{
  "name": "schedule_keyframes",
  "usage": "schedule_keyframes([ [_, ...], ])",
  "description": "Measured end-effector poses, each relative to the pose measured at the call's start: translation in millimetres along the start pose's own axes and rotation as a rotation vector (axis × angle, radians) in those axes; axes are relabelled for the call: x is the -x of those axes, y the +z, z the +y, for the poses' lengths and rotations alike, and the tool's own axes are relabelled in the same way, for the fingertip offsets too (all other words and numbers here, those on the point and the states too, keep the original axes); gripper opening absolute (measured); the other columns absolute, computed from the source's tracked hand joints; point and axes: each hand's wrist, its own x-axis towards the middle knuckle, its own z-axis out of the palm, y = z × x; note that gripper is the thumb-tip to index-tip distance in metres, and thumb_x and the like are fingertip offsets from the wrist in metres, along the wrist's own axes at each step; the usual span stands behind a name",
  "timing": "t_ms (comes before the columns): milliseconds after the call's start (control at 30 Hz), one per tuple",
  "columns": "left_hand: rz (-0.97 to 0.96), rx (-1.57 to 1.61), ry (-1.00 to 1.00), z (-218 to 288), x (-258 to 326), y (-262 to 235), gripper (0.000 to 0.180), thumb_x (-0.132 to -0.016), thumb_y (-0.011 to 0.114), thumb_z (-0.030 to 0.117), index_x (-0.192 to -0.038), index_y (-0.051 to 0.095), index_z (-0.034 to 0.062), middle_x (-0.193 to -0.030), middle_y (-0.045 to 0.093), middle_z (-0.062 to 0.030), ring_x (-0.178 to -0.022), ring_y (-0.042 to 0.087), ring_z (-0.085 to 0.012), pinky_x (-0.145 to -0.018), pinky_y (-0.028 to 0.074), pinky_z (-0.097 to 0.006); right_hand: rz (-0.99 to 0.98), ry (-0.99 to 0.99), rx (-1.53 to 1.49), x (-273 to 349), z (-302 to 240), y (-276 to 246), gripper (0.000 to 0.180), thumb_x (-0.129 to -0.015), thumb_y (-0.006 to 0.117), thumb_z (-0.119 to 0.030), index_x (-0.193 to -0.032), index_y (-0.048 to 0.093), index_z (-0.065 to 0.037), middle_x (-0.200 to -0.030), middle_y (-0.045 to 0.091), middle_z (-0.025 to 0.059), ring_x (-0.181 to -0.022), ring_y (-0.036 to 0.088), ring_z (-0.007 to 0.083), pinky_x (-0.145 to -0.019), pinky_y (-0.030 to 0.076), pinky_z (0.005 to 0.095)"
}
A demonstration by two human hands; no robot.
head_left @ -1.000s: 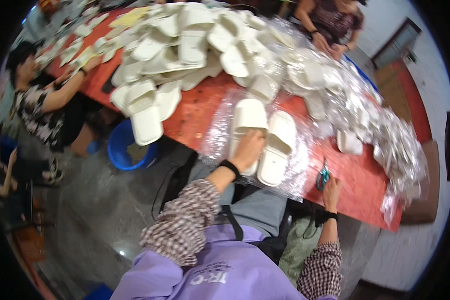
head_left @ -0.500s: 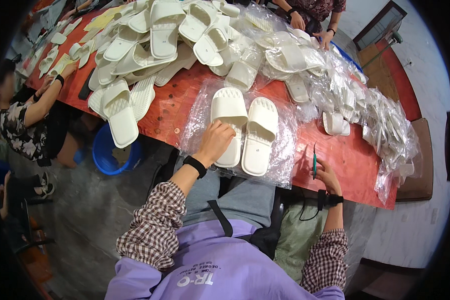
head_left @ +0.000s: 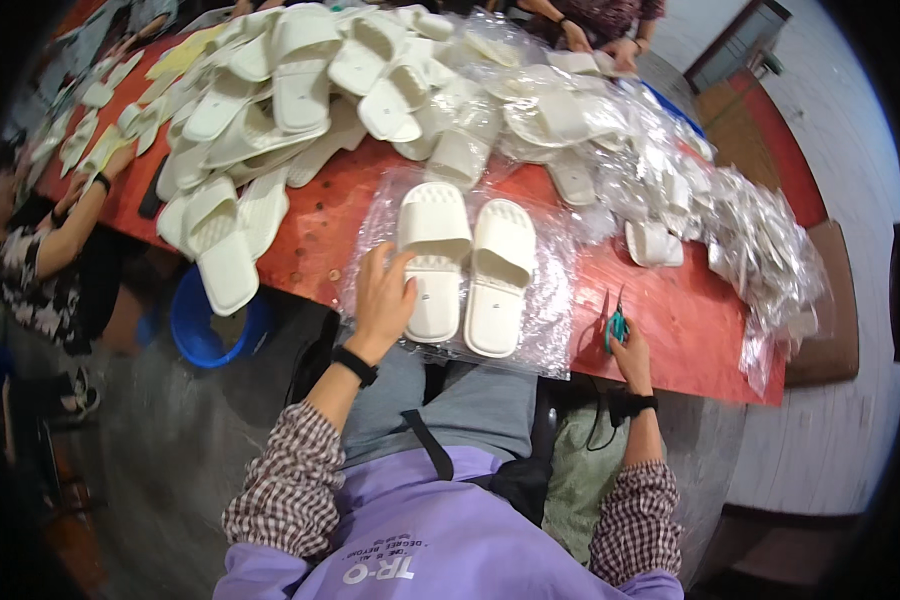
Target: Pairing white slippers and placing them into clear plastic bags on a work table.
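Observation:
Two off-white slippers lie side by side on clear plastic bags [head_left: 558, 320] at the near edge of the red table. My left hand [head_left: 382, 305] is beside the left slipper [head_left: 434, 300], its fingers apart and holding nothing. The fingertips reach to the slipper's left edge; whether they touch it I cannot tell. The right slipper [head_left: 496, 312] has its toe strap facing away from me, like the left one. My right hand [head_left: 630, 360] is at the table edge further right. It grips a pair of scissors [head_left: 617, 326] by the teal handles, blades pointing away from me.
A heap of slippers [head_left: 300, 85] covers the table's [head_left: 315, 235] far left. Bagged slippers [head_left: 580, 125] stretch along the far side to the right. A blue bucket [head_left: 215, 325] stands below the left edge. Co-workers' hands [head_left: 110, 165] are at the left and far side.
My left hand has drawn back leftward from the left slipper, and its fingers have spread. In my right hand the scissors have turned so both handles show. The whole view has shifted slightly.

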Motion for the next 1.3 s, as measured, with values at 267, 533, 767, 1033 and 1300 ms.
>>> schedule_keyframes([
  [267,-0.361,-0.010,0.034,-32,8,-16,0.062,-0.084,0.066,0.018,-0.141,0.043,0.0071,-0.149,0.035,-0.0202,-0.135,0.031,-0.0444,-0.111,0.028,-0.049,-0.005,-0.117,0.322,-55,-60,2,0.033,-0.086,0.061,-0.017,-0.115,0.062,-0.001,-0.098,0.066,0.0228,-0.091,0.063,0.0407,-0.080,0.052,0.0441],
  [533,0.441,-0.222,-0.211,-14,17,-138,0.059,-0.086,0.060,0.005,-0.142,0.041,0.0040,-0.152,0.026,-0.0184,-0.139,0.027,-0.0367,-0.112,0.027,-0.046,-0.202,0.457,-0.949,-163,-60,61,0.020,-0.091,0.060,-0.012,-0.107,0.060,0.000,-0.098,0.067,0.0099,-0.084,0.068,0.0198,-0.073,0.056,0.0289],
  [767,0.432,0.067,-0.614,-107,33,-162,0.080,-0.083,0.068,0.010,-0.147,0.022,-0.0051,-0.137,0.037,-0.0262,-0.126,0.039,-0.0393,-0.108,0.031,-0.043,-0.054,0.301,-0.790,-190,28,76,0.009,-0.091,0.060,-0.011,-0.090,0.058,-0.002,-0.077,0.065,0.0071,-0.063,0.065,0.0153,-0.052,0.053,0.0243],
  [1033,0.408,-0.131,-0.338,-123,-42,-140,0.071,-0.083,0.068,0.012,-0.140,0.031,-0.0111,-0.131,0.041,-0.0248,-0.121,0.046,-0.0388,-0.106,0.037,-0.039,-0.092,0.346,-0.756,-171,23,59,0.009,-0.094,0.060,-0.015,-0.094,0.056,-0.008,-0.078,0.064,0.0058,-0.060,0.062,0.0143,-0.047,0.048,0.0227],
  [1300,-0.008,-0.231,-0.371,-124,-77,-129,0.052,-0.088,0.063,0.023,-0.130,0.047,-0.0029,-0.127,0.044,-0.0213,-0.111,0.054,-0.0400,-0.094,0.045,-0.043,0.113,0.301,-0.887,-104,12,-5,0.034,-0.097,0.052,-0.031,-0.117,0.055,-0.004,-0.116,0.062,0.0111,-0.109,0.060,0.0216,-0.088,0.048,0.0308],
])
